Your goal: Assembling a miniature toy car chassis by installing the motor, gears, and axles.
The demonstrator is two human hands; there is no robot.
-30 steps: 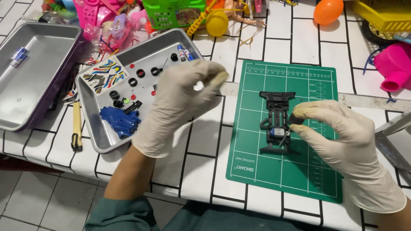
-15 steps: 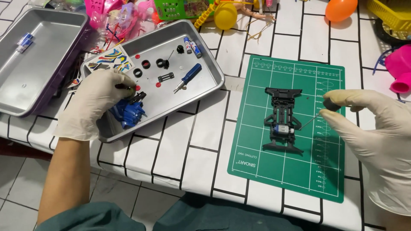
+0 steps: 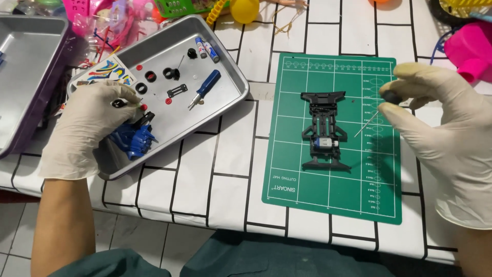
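A black toy car chassis [image 3: 324, 131] with a small motor lies on a green cutting mat [image 3: 307, 195]. To its right, my gloved right hand [image 3: 441, 138] pinches a small black wheel [image 3: 392, 96] on a thin metal axle that points down toward the mat. My gloved left hand [image 3: 87, 131] rests inside a metal tray [image 3: 241, 97], with thumb and forefinger closed on a small black part [image 3: 119, 102]. A blue plastic piece [image 3: 134, 141] sits just below those fingers.
The tray also holds a blue screwdriver [image 3: 205, 87], black rings, red bits, two small batteries [image 3: 207, 48] and a sticker sheet [image 3: 110, 69]. A second metal tray [image 3: 31, 77] stands at far left. Colourful toys line the back edge, including a pink one [image 3: 469, 48].
My left hand moved from above the tray down into its near-left corner and closed on a small black part. My right hand lifted off the chassis to the right with the wheel and axle.
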